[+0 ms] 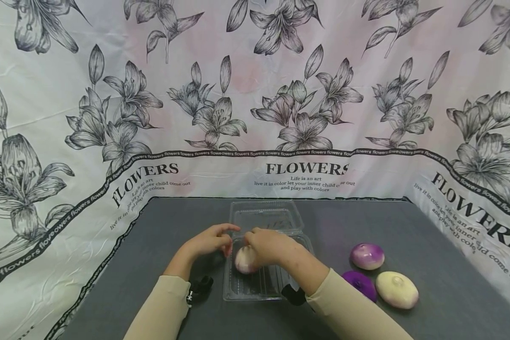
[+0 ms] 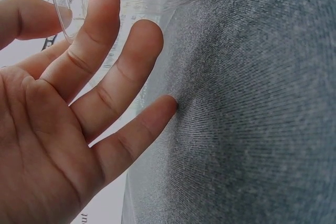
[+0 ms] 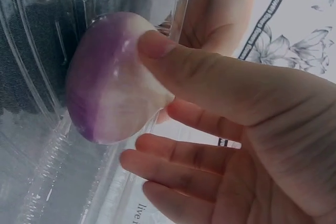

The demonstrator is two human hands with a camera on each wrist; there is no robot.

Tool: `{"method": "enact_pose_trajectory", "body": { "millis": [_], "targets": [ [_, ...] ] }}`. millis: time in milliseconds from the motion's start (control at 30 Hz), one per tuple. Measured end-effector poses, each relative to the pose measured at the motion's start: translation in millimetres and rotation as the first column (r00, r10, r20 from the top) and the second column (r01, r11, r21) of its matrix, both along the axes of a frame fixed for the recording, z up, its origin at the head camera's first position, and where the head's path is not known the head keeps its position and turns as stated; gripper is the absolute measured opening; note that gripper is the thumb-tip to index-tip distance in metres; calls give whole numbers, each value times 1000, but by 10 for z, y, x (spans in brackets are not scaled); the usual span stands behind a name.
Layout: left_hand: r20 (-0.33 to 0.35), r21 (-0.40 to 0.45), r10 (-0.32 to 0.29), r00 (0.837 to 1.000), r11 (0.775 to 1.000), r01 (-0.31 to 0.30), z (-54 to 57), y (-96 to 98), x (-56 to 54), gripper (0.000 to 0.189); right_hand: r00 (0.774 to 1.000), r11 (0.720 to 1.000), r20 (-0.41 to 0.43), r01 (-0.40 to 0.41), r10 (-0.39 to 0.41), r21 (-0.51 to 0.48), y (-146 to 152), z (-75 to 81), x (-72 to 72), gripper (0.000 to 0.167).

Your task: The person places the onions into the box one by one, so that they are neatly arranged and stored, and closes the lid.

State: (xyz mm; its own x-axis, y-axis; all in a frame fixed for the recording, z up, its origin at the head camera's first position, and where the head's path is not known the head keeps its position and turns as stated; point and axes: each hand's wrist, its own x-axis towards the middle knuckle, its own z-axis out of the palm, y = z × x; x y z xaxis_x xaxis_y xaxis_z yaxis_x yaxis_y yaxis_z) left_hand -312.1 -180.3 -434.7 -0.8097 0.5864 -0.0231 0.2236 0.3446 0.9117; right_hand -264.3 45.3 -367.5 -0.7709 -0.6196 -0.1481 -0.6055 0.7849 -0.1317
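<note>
A purple-and-white turnip sits low within the base of a clear plastic clamshell box, toward its left side. My right hand holds it; in the right wrist view the thumb presses on the pale part of the turnip, with the index finger partly hidden behind and the other fingers loosely bent below. At the box's left edge is my left hand, its fingers spread and slightly bent, holding nothing. In the left wrist view, its fingertips overlap the clear wall of the box.
The box's lid lies folded back on the grey tabletop. To the right rest three more: a purple-topped turnip, a deep purple one and a pale one. A flower-printed cloth surrounds the table.
</note>
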Motion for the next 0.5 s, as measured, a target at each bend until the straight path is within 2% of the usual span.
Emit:
{"method": "enact_pose_trajectory", "body": {
  "millis": [267, 500],
  "targets": [
    [-1, 13, -8, 1000, 1000, 8, -18, 3, 2, 53, 998, 996, 58, 37, -32, -86, 81, 95, 65, 57],
    [-14, 0, 4, 1000, 1000, -4, -12, 9, -1, 52, 998, 988, 49, 51, -44, -145, 208, 155, 114, 56]
  ]
}}
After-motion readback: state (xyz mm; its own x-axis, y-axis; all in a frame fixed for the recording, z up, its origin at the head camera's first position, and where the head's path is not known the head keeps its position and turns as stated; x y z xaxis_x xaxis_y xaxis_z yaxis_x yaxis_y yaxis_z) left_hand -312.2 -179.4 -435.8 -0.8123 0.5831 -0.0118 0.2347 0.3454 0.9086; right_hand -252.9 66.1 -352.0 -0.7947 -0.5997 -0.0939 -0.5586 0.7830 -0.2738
